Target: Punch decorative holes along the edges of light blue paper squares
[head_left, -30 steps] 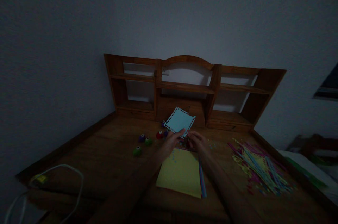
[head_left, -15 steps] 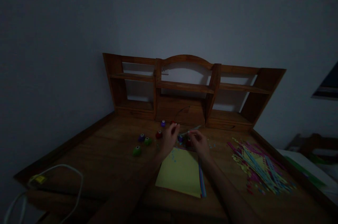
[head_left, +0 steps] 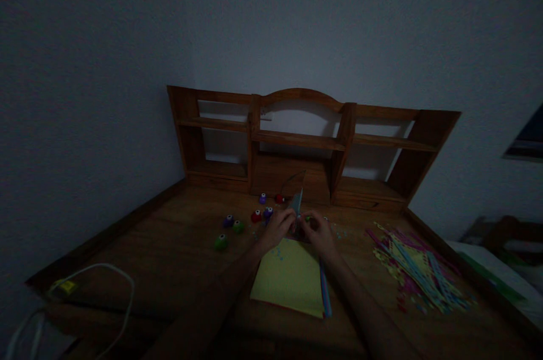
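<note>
My left hand (head_left: pixel 279 225) is closed in a pinch on a light blue paper strip (head_left: pixel 297 201), which stands up between the hands. Close beside it, my right hand (head_left: pixel 319 231) has its fingers pinched at the strip's lower end; the fingertips are dark and hard to make out. Below the hands lies a stack of coloured paper (head_left: pixel 291 281), yellow on top, with small blue bits near its far edge. Around the left hand are small white-topped knobs, among them a red one (head_left: pixel 255 217) and a purple one (head_left: pixel 268 213). Something dark red between the hands is partly hidden.
Further left sit green knobs (head_left: pixel 221 242) and another purple knob (head_left: pixel 229 221). On the right lies a heap of coloured paper strips (head_left: pixel 419 269). A wooden shelf unit (head_left: pixel 297 136) stands at the back of the desk. A white cable (head_left: pixel 132 286) loops at the front left.
My hands have come together. The blue strip has swung from lying sideways at my right hand to upright between both hands. My left hand has moved right and slightly down, uncovering knobs behind it.
</note>
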`<state>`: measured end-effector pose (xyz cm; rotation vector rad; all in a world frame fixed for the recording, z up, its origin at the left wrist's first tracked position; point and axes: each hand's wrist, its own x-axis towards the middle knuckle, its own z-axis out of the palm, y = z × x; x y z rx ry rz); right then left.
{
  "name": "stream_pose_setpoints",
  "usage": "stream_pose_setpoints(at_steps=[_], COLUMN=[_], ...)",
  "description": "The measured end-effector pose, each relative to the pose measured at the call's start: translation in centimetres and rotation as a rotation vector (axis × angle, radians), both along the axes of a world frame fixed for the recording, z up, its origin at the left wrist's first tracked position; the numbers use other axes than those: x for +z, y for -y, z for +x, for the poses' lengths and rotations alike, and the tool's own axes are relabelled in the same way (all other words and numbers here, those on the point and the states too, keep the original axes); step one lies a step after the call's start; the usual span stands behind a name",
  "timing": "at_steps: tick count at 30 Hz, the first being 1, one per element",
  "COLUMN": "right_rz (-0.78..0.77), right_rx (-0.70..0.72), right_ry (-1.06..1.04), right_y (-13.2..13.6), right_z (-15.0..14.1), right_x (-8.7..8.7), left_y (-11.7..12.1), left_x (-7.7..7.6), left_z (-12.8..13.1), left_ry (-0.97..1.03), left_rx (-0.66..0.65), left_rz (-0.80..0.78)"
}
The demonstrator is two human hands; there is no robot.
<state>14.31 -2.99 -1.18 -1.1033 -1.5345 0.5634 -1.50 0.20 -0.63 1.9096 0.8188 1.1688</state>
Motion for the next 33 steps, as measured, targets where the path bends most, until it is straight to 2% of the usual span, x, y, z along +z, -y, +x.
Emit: stream_pose_setpoints(at_steps=[4,9,16,27,33], right_rz=[0.050,0.094,0.110,0.102,0.046], right_rx=[-0.009,-0.001,-0.011,-0.052,-0.032], right_ry=[0.043,0.071,0.072,0.109,0.091], right_y=[0.1,0.3,0.6,0.6,0.1], right_z=[0.0,0.0,-0.1,-0.1,0.0], right_x=[0.2,0.7,1.2,1.0,0.1], left_y=[0.1,0.4,0.7,0.7,0.4], left_x=[0.1,0.9,1.7,1.6,1.3], left_z=[-0.2,-0.7,-0.9,-0.8,-0.7], left_ry=[-0.026,-0.069,-0.172,-0.169,-0.207], left_rx=[-0.012,-0.025,0.070,0.079,0.078], left_rz=[0.025,0.107,0.220,0.231,0.245])
